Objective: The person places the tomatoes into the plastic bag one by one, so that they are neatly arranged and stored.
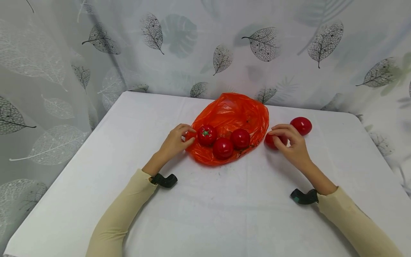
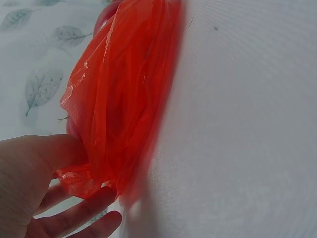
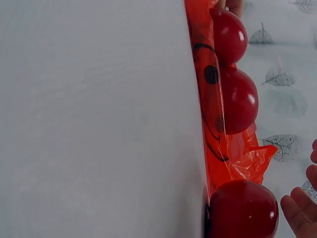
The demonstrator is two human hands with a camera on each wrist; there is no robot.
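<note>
Grip of the left hand (image 1: 174, 142) is narrow: thumb and fingers pinch the left edge of the red bag (image 1: 229, 111), and the left wrist view shows its thin, crinkled plastic gathered between them. The right hand's (image 1: 296, 148) grip is wider, its slightly bent fingers spread over and beside the near tomato (image 3: 242, 210), with a slight gap between fingertips and fruit in the right wrist view.

Spread toward the far side of the counter (image 1: 205, 210), the red bag carries three tomatoes close together on its near half: the stem-topped tomato (image 1: 207, 135) with a green star of leaves facing up, the front tomato (image 1: 223, 148) nearest the person, and the right tomato (image 1: 240, 139). From above all three are uncovered; whether they lie inside the mouth or merely on the plastic, I cannot tell. Black printed marks (image 3: 211, 75) show along the bag's side.

Right of the bag sits the near tomato, partly hidden by the right hand, and just beyond that hand rests the far tomato (image 1: 301, 126). Dark curved devices (image 1: 165, 180) are worn at both wrists, below beige sleeves (image 1: 120, 214). Behind the white-covered counter hangs a leaf-patterned curtain (image 1: 179, 71).
</note>
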